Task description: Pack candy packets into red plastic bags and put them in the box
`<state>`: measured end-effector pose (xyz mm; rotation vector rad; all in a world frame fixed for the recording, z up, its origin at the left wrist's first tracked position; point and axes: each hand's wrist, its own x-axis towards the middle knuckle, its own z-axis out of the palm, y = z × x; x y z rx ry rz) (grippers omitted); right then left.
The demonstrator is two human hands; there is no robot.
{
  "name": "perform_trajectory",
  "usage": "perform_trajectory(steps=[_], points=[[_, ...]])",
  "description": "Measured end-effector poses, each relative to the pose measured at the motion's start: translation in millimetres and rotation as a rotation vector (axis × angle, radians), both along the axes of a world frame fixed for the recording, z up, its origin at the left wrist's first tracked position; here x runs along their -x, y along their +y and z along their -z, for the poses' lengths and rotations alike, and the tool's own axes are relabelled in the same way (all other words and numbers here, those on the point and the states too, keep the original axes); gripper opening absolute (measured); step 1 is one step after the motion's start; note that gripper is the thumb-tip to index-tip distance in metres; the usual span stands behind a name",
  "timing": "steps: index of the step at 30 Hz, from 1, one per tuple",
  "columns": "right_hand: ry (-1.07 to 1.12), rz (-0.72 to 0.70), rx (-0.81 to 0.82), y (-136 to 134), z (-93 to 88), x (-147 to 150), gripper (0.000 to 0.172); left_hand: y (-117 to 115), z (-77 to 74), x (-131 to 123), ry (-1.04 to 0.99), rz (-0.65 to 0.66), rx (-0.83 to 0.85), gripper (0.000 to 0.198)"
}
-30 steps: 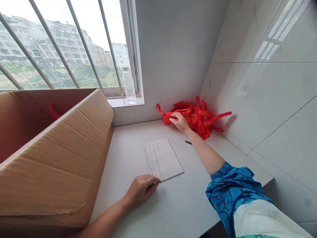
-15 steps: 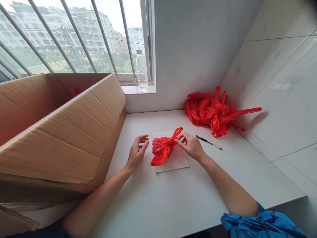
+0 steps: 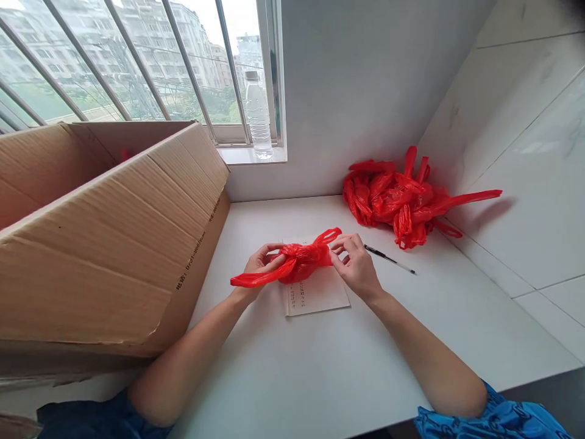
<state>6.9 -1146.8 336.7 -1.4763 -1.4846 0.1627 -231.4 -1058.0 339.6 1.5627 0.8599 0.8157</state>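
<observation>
A knotted red plastic bag [image 3: 304, 263] is held a little above a white booklet [image 3: 322, 299] with small printed marks. My left hand [image 3: 259, 263] grips the bag's left side, the thumb over it and the fingers behind. One long handle loop trails left across that hand. At the other end, the fingers of my right hand [image 3: 359, 265] are pinched on the bag's right edge. Another loop sticks up toward the right hand. What the bag contains is hidden. Just beyond the right hand lies a black-and-clear pen [image 3: 390, 259].
On the left stands a large open cardboard box [image 3: 114, 244], close to my left forearm. A heap of red plastic bags [image 3: 393, 198] lies at the back right against the wall. A clear water bottle [image 3: 258, 119] stands on the windowsill [image 3: 237, 155] by the barred window.
My left hand, apart from the bag before, has moved right and taken hold of it. The bag has turned, its lower loop now pointing left. My right hand stays at its right end.
</observation>
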Motion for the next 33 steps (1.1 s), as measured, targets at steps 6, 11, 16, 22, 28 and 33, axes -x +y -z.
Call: perform_trajectory(steps=[6,11,16,22,28,33], points=[[0.196,-0.288,0.379,2,11.1,14,0.029,-7,6.8,-5,0.088,0.084,-0.188,0.077],[0.411,-0.378,0.314,11,26.2,21,0.023,-5,1.0,0,0.151,0.002,-0.081,0.069],[0.567,-0.254,0.189,14,18.8,11,0.027,-2,0.0,2,0.291,0.107,-0.081,0.067],[0.545,-0.321,0.595,1,1.7,-20,0.052,0,5.9,2,0.269,0.013,-0.081,0.061],[0.342,-0.521,0.523,-7,-4.4,-3,0.043,-9,7.0,-3,0.149,0.136,0.034,0.066],[0.707,-0.543,0.39,-3,-10.4,-6,0.039,-7,1.0,-4,-0.002,-0.089,-0.07,0.052]])
